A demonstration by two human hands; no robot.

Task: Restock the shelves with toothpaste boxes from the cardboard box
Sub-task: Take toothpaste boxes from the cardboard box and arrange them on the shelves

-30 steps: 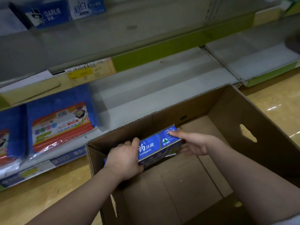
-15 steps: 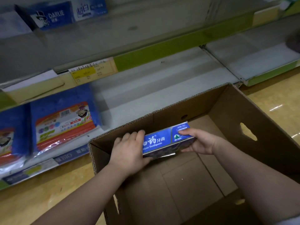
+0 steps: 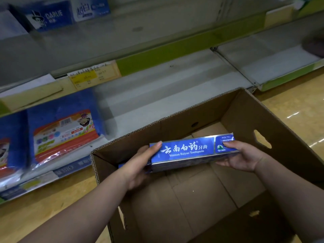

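— What kind of place was it?

— An aisle in a shop. The floor [image 3: 43, 199] was yellowish and shiny, and on the right side it reflected some streaks of light. A brown cardboard box [image 3: 263, 120] stood on it, open at the top, just in front of the lowest shelf [image 3: 157, 95]. That shelf was a white board, low and near the floor.

— And what was on the shelves?

— On the left part of the low shelf lay blue packs [image 3: 64, 130] with a red and orange label, in clear wrapping. Above them a yellow price tag [image 3: 91, 74] sat on the edge of the next shelf, beside a green strip [image 3: 166, 57]. Higher up, on the far left, a blue Darlie box [image 3: 50, 15] stood. It was blurred, so I could read only the name.

— Where was the toothpaste?

— One blue toothpaste box [image 3: 191, 151] was in the person's hands, above the inside of the cardboard box and close to its far wall. It lay flat, with its length from left to right and the printed face up.

— How did the hands hold it?

— The left hand [image 3: 140, 163] gripped the left end, thumb on top and fingers below. The right hand [image 3: 243, 156] gripped the right end in the same way.
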